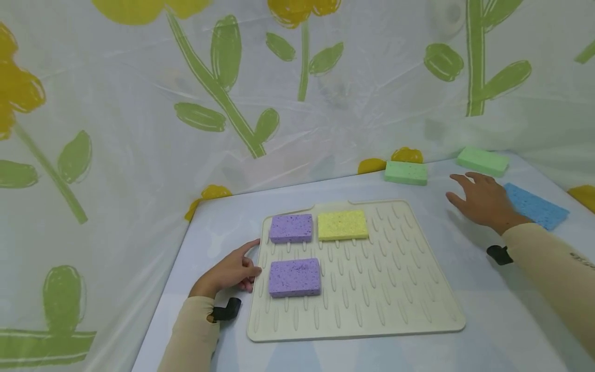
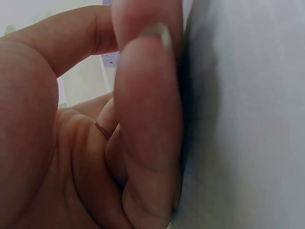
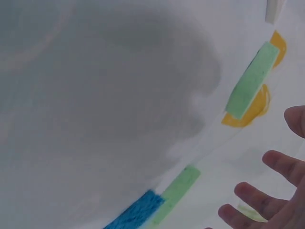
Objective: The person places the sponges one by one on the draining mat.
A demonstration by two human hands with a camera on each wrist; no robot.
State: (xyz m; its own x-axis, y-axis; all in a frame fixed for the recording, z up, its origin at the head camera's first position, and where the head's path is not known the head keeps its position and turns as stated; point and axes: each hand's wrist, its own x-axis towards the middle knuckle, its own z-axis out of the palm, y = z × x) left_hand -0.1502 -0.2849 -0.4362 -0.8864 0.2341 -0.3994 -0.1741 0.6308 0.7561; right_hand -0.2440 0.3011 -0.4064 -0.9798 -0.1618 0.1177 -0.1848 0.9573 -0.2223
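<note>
A cream ridged mat (image 1: 386,294) lies on the table with a purple sponge (image 1: 291,228) at its upper left. Beside that sponge is a yellow sponge (image 1: 343,225), and a second purple sponge (image 1: 295,278) lies lower down. My left hand (image 1: 229,271) rests at the mat's left edge, index finger and thumb reaching to it; the other fingers are bent. Over the table on the right, my right hand (image 1: 485,201) is empty with fingers spread. It is nearest a blue sponge (image 1: 534,205) and a green sponge (image 1: 483,161), both also in the right wrist view.
Another green sponge (image 1: 406,173) lies near the table's back edge, right of the mat. A white curtain (image 1: 372,119) with printed flowers hangs behind and to the left of the table.
</note>
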